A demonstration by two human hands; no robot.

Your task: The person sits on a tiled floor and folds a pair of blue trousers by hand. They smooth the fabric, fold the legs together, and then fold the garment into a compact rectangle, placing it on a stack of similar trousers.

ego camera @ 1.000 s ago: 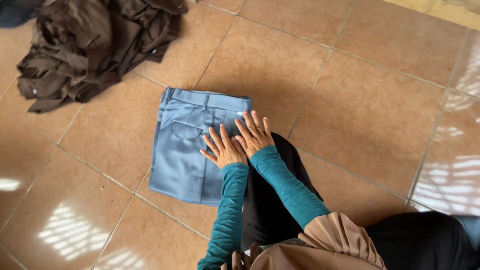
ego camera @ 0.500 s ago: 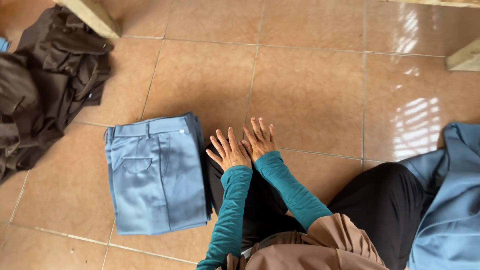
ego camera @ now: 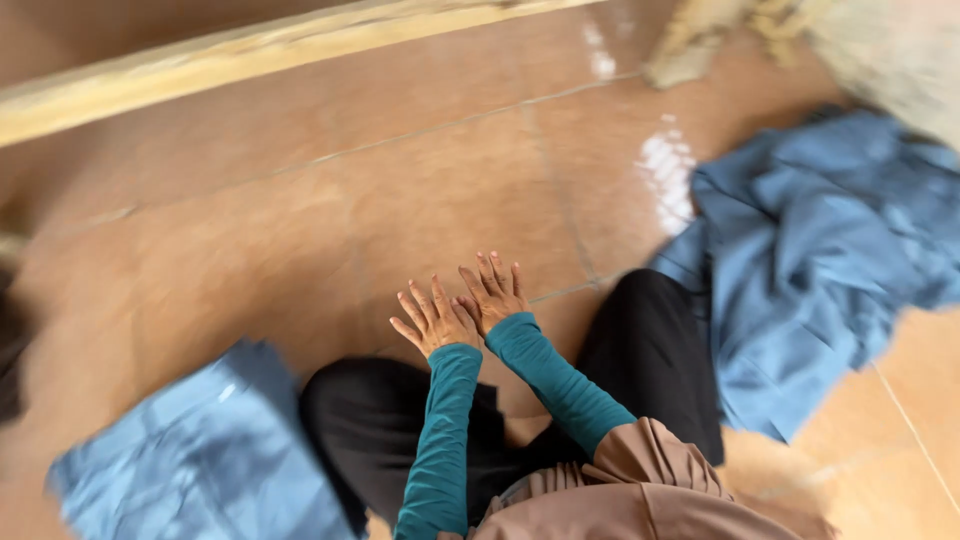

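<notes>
Head view, blurred: your left hand [ego camera: 433, 322] and right hand [ego camera: 493, 291] hover side by side over bare tan floor tile [ego camera: 330, 240], palms down, fingers spread wide, holding nothing. The folded blue trousers [ego camera: 200, 460] lie by your left knee, near the left hand but apart from it. A crumpled blue garment [ego camera: 810, 260] lies loose beside your right leg, well apart from the right hand. The risk, as a judgement: with both hands empty and between the piles, a quick reach or shifting knee could drag across the folded trousers and undo their folds.
</notes>
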